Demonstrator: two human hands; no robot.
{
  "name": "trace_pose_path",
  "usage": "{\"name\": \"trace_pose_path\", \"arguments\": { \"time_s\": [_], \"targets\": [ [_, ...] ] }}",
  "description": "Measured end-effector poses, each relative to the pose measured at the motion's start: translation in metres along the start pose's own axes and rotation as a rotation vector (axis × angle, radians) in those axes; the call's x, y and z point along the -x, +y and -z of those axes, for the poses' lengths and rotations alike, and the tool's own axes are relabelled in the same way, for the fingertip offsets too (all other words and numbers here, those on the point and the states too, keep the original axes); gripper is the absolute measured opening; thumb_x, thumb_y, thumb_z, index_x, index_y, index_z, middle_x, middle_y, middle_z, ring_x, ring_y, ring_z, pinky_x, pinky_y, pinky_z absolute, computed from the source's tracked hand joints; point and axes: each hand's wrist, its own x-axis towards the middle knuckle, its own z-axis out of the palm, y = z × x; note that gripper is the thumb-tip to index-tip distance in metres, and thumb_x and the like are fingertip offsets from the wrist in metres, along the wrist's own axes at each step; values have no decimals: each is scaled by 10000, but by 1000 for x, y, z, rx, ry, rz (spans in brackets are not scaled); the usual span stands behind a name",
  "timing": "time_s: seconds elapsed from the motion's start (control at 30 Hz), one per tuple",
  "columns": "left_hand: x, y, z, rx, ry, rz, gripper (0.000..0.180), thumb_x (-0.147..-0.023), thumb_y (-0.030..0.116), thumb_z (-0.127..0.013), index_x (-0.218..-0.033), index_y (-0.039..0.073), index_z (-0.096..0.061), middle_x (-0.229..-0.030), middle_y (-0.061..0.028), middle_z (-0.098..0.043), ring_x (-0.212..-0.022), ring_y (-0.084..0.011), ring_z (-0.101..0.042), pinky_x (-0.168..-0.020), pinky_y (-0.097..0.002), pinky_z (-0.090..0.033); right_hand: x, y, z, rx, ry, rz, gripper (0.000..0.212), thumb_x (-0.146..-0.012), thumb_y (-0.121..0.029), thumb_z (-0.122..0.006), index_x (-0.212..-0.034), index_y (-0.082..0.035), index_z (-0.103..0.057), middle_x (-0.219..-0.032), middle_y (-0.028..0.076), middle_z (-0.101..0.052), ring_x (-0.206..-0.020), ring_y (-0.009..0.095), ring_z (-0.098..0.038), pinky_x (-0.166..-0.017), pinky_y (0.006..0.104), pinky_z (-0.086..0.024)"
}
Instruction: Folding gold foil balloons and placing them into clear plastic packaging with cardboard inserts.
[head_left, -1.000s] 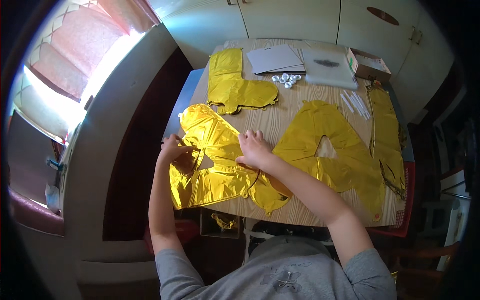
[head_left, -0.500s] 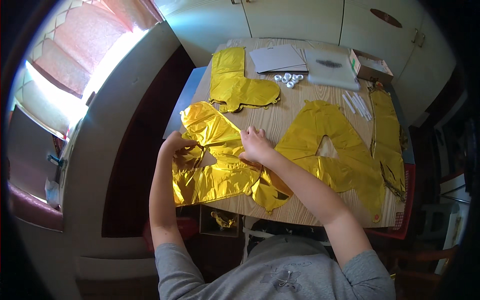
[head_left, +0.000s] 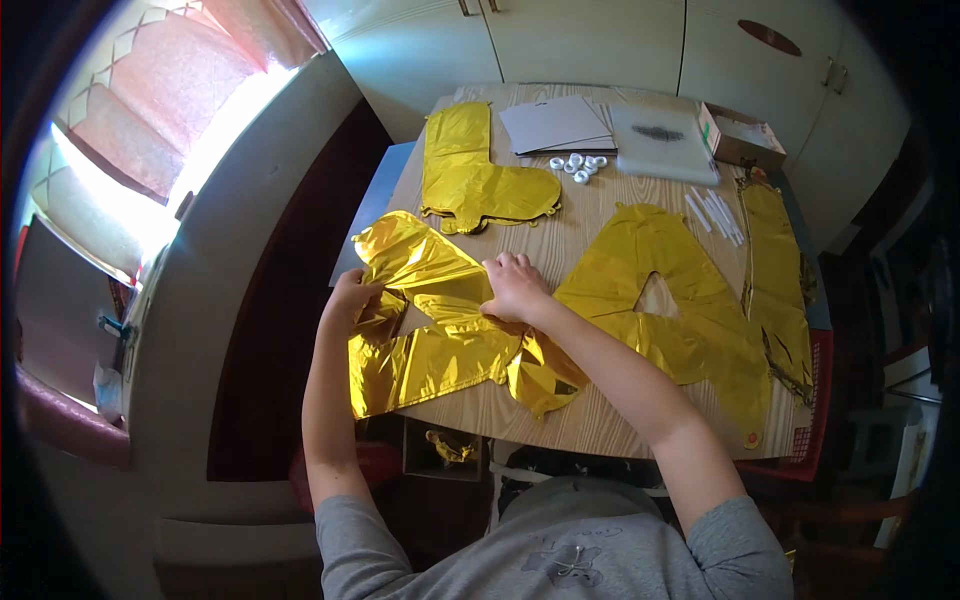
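A shiny gold foil balloon (head_left: pixel 430 365), flat and creased with a hole near its middle, lies at the table's front left. My left hand (head_left: pixel 352 298) pinches its left edge beside the hole. On the opposite side, my right hand (head_left: pixel 515 290) has its fingers closed on the foil's right edge. The balloon's lower left part hangs past the table edge. To the right of my right hand, a flat gold A-shaped foil balloon (head_left: pixel 690 290) is spread out, partly behind my right forearm.
Farther back are L-shaped gold foil balloons (head_left: pixel 455 180), grey cards (head_left: pixel 555 125), white ribbon rolls (head_left: pixel 575 163), clear plastic bags (head_left: pixel 655 150) and a small box (head_left: pixel 745 140). White straws (head_left: pixel 712 215) and a long gold foil balloon (head_left: pixel 775 270) lie right. A box (head_left: pixel 440 450) sits below the front edge.
Both hands keep their hold on the gold foil, with its creases shifting slightly. The upper part of the foil looks flatter and more stretched between them.
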Motion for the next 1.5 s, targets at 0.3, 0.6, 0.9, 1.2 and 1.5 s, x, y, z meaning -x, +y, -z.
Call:
{"name": "trace_pose_path", "arguments": {
  "time_s": [0.3,0.6,0.9,1.2,1.5],
  "targets": [
    [-22,16,18,-44,8,-6,156,-798,50,-674,-883,-21,-565,-685,-62,-583,-570,-125,-573,-477,-281,-446,-21,0,-7,-69,-2,-36,571,-793,-363,-688,-1242,-74,-487,-1278,124,-481,-1247,330,-431,-995,444,-428],
    [-39,14,14,-181,-88,41,220,-781,138,-722,-872,-14,-592,-713,-80,-620,-591,-129,-578,-505,-289,-446,-8,0,-16,30,111,62,566,-782,-291,-648,-1297,-124,-480,-1245,114,-483,-1146,315,-472,-968,436,-423],
    [-23,33,5,-403,-114,21,297,-739,204,-746,-896,-23,-640,-689,-70,-639,-519,-132,-572,-488,-283,-452,-1,2,-22,10,158,82,500,-749,-252,-642,-1214,-108,-527,-1220,119,-505,-1120,320,-504,-947,437,-455],
    [-41,-2,10,-462,31,-147,621,-730,327,-778,-1187,-22,-544,-1092,-194,-636,-997,-278,-633,-838,-362,-503,7,-5,-22,13,142,111,539,-748,-253,-643,-1251,-110,-512,-1210,142,-500,-1088,337,-526,-946,420,-455],
    [48,-42,78,-307,395,-352,554,-841,308,-696,-1256,-18,-527,-1254,-205,-549,-1163,-295,-545,-966,-356,-441,14,-11,-11,86,46,79,539,-820,-264,-600,-1338,-173,-481,-1293,138,-453,-1192,330,-456,-990,453,-428]
  ]
}}
